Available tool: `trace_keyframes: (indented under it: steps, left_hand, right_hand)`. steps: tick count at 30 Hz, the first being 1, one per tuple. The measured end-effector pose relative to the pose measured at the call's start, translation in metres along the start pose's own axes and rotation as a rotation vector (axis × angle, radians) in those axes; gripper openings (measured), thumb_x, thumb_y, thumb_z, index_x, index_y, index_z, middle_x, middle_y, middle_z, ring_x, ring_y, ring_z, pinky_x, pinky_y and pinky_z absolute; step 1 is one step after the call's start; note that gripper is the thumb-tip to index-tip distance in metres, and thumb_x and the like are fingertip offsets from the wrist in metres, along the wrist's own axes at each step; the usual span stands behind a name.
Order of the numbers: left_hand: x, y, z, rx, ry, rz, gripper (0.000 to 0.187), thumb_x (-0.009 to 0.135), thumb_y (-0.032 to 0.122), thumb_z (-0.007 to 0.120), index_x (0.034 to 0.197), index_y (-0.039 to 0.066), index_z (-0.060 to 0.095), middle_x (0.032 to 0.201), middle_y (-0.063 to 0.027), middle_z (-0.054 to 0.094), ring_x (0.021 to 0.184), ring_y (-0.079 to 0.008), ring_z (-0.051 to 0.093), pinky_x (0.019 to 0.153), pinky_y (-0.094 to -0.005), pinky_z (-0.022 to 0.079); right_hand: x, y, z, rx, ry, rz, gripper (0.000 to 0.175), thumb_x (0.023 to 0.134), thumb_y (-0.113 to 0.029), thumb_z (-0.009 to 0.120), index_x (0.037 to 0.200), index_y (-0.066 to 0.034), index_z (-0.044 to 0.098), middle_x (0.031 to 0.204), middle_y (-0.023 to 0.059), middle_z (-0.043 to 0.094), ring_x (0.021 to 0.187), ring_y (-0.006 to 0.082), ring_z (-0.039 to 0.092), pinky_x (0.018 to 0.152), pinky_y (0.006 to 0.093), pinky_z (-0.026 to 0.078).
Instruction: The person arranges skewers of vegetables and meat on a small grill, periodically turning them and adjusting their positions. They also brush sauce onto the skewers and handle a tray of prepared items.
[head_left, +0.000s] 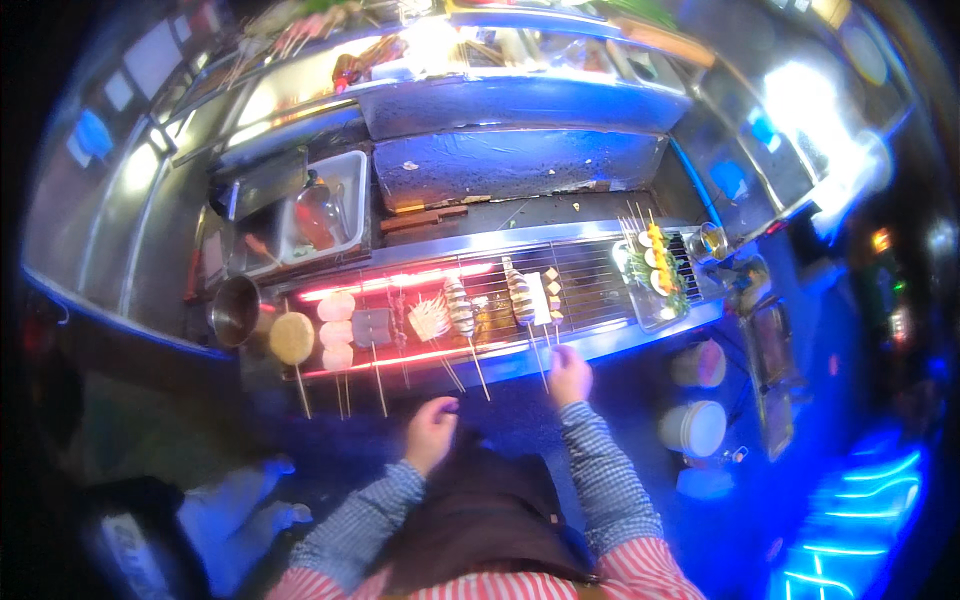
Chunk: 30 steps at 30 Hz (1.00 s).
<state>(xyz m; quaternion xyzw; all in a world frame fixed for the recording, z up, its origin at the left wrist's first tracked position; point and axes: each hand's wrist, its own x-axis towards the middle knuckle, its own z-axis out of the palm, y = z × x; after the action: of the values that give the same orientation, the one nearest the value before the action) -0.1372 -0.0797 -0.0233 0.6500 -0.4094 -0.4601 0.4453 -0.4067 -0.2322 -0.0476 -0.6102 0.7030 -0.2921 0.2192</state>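
My right hand (570, 377) is at the grill's front edge, its fingers closed on the sticks of skewers with small cubes (553, 292) and a white piece (536, 296). My left hand (433, 431) hangs in front of the grill with its fingers curled; whether it holds anything is unclear. Across the wire grill (592, 277) lie a striped skewer (520, 296), a second striped one (459, 307), enoki-like strands (430, 319), a dark grey slab (371, 327), pale pink rounds (336, 330) and a round yellowish patty (292, 338). Red heating elements glow beneath the left part.
A metal tray (651, 319) with skewers and greens rests on the grill's right end, beside a small glass bowl (709, 241). A metal pot (235, 310) stands left. Behind is a white tub (352, 225) with bottles. White buckets (701, 429) are at right.
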Motion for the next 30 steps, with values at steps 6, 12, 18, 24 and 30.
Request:
trace_keyframes:
  steps: [6, 12, 18, 24, 30]
  left_hand:
    - [0.019, 0.018, 0.06, 0.043, -0.059, -0.011, 0.035, 0.089, 0.011, 0.063, 0.123, 0.006, 0.066, 0.113, -0.0117, 0.072, 0.095, -0.0201, 0.071, 0.086, -0.0332, 0.055]
    - [0.032, 0.015, 0.102, -0.065, -0.07, -0.146, 0.04, 0.091, 0.009, 0.065, 0.13, 0.0, 0.059, 0.122, -0.0162, 0.068, 0.1, -0.0192, 0.068, 0.091, -0.0324, 0.053]
    - [0.032, 0.035, 0.173, -0.267, -0.094, -0.199, 0.038, 0.092, 0.003, 0.064, 0.129, 0.001, 0.059, 0.12, -0.0121, 0.068, 0.099, -0.0163, 0.066, 0.088, -0.0303, 0.054]
    - [0.025, 0.043, 0.197, -0.322, -0.049, -0.271, 0.035, 0.094, 0.003, 0.061, 0.129, 0.0, 0.059, 0.118, -0.0104, 0.068, 0.097, -0.0163, 0.066, 0.086, -0.03, 0.055]
    - [0.004, 0.024, 0.18, -0.379, 0.104, -0.336, 0.022, 0.099, 0.007, 0.059, 0.121, 0.003, 0.063, 0.103, -0.0071, 0.069, 0.082, -0.0148, 0.066, 0.071, -0.0288, 0.056]
  right_hand:
    - [0.022, 0.081, 0.006, 0.302, -0.487, 0.514, 0.029, 0.099, -0.024, 0.06, 0.112, 0.0004, 0.068, 0.096, 0.0114, 0.073, 0.08, 0.0198, 0.07, 0.068, 0.0355, 0.058]
    - [0.027, 0.125, 0.013, 0.46, -0.461, 0.424, 0.031, 0.102, -0.028, 0.06, 0.118, -0.0012, 0.064, 0.1, 0.009, 0.071, 0.086, 0.0159, 0.068, 0.073, 0.0343, 0.057]
    - [0.124, 0.233, -0.129, 1.01, 0.034, 0.785, 0.029, 0.098, -0.019, 0.063, 0.12, -0.0011, 0.059, 0.115, 0.0162, 0.066, 0.099, 0.0278, 0.067, 0.081, 0.0399, 0.058]
    - [0.176, 0.269, -0.104, 1.087, 0.005, 0.661, 0.016, 0.093, -0.003, 0.063, 0.108, -0.0029, 0.059, 0.095, 0.0089, 0.065, 0.076, 0.0212, 0.064, 0.059, 0.0303, 0.052]
    - [0.179, 0.272, -0.128, 1.132, 0.028, 0.549, 0.021, 0.092, 0.0, 0.064, 0.11, -0.0083, 0.057, 0.088, 0.0013, 0.062, 0.068, 0.0094, 0.056, 0.052, 0.021, 0.041]
